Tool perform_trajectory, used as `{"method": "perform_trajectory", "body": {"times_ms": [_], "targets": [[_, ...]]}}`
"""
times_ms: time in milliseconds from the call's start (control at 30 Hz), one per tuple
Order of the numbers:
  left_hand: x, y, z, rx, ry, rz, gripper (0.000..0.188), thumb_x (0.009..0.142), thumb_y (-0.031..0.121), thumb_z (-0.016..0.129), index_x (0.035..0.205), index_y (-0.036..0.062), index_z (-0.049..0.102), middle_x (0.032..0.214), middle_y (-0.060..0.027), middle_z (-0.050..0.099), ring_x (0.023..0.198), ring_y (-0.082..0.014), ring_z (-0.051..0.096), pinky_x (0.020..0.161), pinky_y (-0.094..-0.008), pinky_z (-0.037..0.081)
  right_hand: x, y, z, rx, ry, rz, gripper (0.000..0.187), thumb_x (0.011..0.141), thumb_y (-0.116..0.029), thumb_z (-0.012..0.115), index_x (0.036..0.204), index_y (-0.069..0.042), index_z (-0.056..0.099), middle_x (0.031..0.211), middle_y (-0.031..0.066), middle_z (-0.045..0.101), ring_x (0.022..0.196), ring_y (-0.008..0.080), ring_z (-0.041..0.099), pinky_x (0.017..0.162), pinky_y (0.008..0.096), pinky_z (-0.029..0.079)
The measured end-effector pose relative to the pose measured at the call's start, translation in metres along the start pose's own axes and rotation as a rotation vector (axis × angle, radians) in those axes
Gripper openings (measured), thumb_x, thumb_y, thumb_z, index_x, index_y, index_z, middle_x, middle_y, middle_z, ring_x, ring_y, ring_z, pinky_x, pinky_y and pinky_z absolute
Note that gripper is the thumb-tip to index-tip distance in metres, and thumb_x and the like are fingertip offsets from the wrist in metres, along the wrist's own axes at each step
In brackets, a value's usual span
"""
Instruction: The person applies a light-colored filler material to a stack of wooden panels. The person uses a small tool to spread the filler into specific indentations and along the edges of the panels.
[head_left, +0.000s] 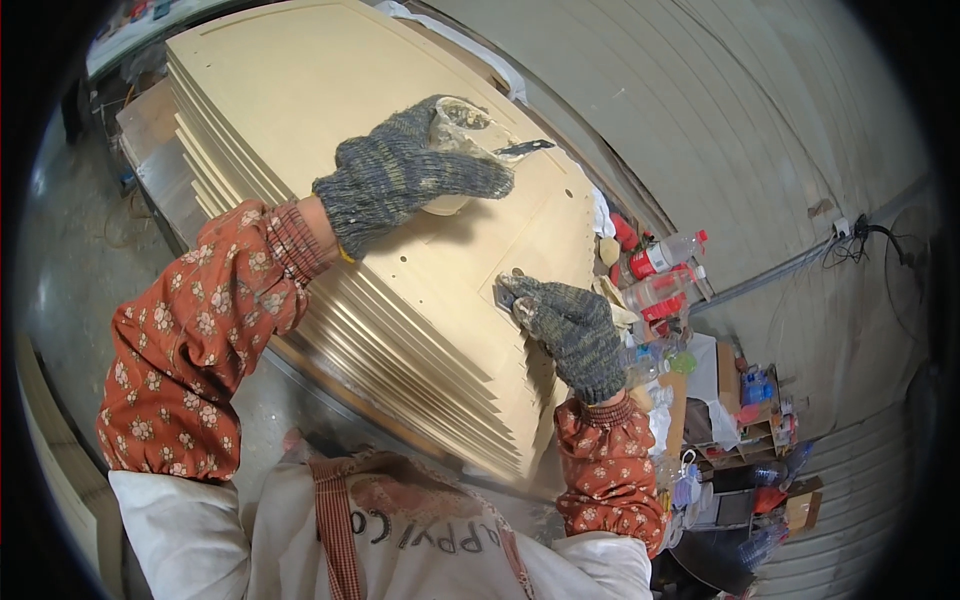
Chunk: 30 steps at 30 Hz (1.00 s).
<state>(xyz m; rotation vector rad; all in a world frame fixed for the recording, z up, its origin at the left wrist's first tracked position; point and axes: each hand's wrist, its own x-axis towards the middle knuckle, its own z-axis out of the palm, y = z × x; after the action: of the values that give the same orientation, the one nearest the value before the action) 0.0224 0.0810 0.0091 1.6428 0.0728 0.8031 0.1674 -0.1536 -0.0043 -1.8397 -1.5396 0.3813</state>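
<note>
My left hand [405, 175], in a dark grey knitted glove, grips a pale, putty-smeared cup [462, 118] above the top panel. A dark stick-like tool [527, 148] pokes out beside the cup's rim. Lower down and to the right, my right hand [572, 330], gloved the same way, pinches a small dark scraper blade [504, 297] against the panel surface. The cream-coloured panel [290, 75] lies on top of a stack of similar panels [400, 355]. It has several small dark holes and shallow grooves. My fingers partly hide the scraper.
Plastic bottles [665, 255] with red caps crowd the stack's right side. Beyond them are boxes and compartments [745, 430] of mixed items. A grey ribbed wall [720, 110] with a cable [885, 232] rises at the right. Grey floor [85, 250] shows at the left.
</note>
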Motion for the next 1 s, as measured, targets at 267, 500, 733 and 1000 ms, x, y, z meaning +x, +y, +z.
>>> {"method": "perform_trajectory", "body": {"times_ms": [267,500,733,1000], "targets": [[-0.009,-0.009,-0.01,0.513,-0.024,0.449,0.04,0.072,0.022,0.076,0.11,0.0287,0.065,0.12,-0.0063,0.055,0.109,-0.0219,0.055,0.093,-0.0331,0.047,0.007,-0.014,0.004,-0.59,0.103,-0.516,0.028,0.078,-0.007,0.061,0.105,-0.012,0.066,0.107,0.0054,0.066,0.089,0.021,0.064,0.073,0.0333,0.051],[-0.017,0.003,-0.01,0.938,-0.026,0.675,0.049,0.074,0.024,0.077,0.116,0.0075,0.057,0.112,-0.0108,0.059,0.105,-0.0204,0.056,0.086,-0.0345,0.05,0.017,-0.014,0.004,-0.089,-0.102,-0.422,0.024,0.08,-0.013,0.063,0.104,-0.012,0.066,0.102,0.0046,0.067,0.08,0.0222,0.066,0.067,0.0332,0.054],[-0.012,0.011,-0.004,0.018,0.045,-0.032,0.051,0.077,0.014,0.07,0.122,0.0015,0.049,0.108,-0.008,0.061,0.097,-0.0157,0.061,0.085,-0.0273,0.052,0.012,-0.023,0.0,0.144,0.009,-0.079,0.023,0.086,-0.006,0.06,0.105,0.005,0.064,0.106,0.0129,0.066,0.098,0.016,0.061,0.088,0.028,0.049],[-0.014,0.003,-0.011,-0.01,-0.082,0.041,0.05,0.078,0.011,0.068,0.123,0.003,0.049,0.11,-0.0103,0.061,0.097,-0.0187,0.062,0.084,-0.029,0.053,0.018,-0.008,0.008,-0.335,0.167,-0.599,0.023,0.08,-0.012,0.061,0.102,-0.013,0.068,0.098,0.0071,0.068,0.08,0.0226,0.065,0.068,0.0329,0.053]]}}
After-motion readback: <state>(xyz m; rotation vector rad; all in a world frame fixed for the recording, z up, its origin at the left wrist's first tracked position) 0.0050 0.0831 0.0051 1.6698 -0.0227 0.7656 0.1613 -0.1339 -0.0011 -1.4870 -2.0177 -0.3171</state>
